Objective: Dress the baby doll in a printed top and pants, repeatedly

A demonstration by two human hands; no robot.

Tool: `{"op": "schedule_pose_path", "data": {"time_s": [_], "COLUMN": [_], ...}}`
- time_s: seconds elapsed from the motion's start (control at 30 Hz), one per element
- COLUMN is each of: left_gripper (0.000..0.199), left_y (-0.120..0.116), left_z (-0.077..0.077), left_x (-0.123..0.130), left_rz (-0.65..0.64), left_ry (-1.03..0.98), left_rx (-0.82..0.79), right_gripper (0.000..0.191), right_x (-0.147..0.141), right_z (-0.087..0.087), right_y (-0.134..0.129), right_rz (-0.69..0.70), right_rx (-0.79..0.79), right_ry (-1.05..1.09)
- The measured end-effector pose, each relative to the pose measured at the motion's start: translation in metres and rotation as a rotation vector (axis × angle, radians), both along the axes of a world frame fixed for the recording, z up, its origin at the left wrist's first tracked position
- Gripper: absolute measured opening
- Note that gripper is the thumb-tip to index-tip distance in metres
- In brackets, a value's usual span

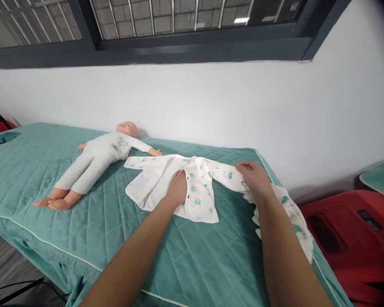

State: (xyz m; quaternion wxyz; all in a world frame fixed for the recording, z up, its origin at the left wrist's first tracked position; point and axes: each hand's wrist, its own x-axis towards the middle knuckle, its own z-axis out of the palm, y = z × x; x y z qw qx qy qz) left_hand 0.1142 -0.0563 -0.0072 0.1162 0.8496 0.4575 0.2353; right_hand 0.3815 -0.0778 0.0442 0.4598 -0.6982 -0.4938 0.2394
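A white baby shirt (200, 192) with small teal and red prints lies spread on the bed, its front open and both sleeves out sideways. My left hand (178, 187) rests inside the shirt, against the edge of the printed front panel; its fingers are partly hidden there. At the end of the shirt's right-hand sleeve (227, 174), my right hand (254, 177) is closed, thumb and fingers pinching the cuff. Left of the shirt, a baby doll (99, 153) in white clothing lies on its back, one hand near the other sleeve.
A green quilted cover (109, 221) lies over the bed. Beside my right forearm is another white printed cloth with a ruffled edge (296, 226). Red plastic chairs or cases (348, 230) stand at the right. Behind the bed are a white wall (192, 102) and a barred window (179, 42).
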Motion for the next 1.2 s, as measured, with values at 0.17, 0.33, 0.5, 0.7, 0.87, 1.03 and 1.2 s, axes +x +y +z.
{"op": "schedule_pose_path", "data": {"time_s": [0.17,0.33,0.5,0.7,0.87,1.03,1.2], "left_gripper": [0.054,0.051,0.047,0.043,0.051,0.051,0.045], "left_y": [0.002,0.003,0.006,0.007,0.005,0.004,0.003], "left_z": [0.0,-0.001,-0.004,-0.005,-0.004,-0.002,0.001], "left_x": [0.0,0.0,0.0,0.0,0.0,-0.001,-0.001], "left_rz": [-0.019,-0.024,-0.033,-0.039,-0.046,-0.063,-0.059], "left_ry": [-0.006,-0.008,-0.005,0.001,0.022,0.027,0.001], "left_rx": [0.018,0.016,0.015,0.029,0.034,0.001,-0.031], "right_gripper": [0.037,0.056,0.052,0.032,0.04,0.038,0.05], "right_x": [0.003,0.015,0.047,0.048,0.034,0.026,0.031], "right_z": [-0.007,-0.001,-0.006,-0.013,-0.002,-0.004,-0.012], "right_y": [0.006,-0.005,-0.009,-0.003,-0.009,-0.007,-0.002], "right_rz": [-0.094,-0.079,-0.008,-0.092,-0.336,-0.306,-0.209], "right_rx": [-0.071,-0.416,-0.539,-0.349,-0.236,-0.187,-0.315], "right_ry": [-0.295,-0.599,-0.579,-0.565,-0.487,-0.44,-0.47]}}
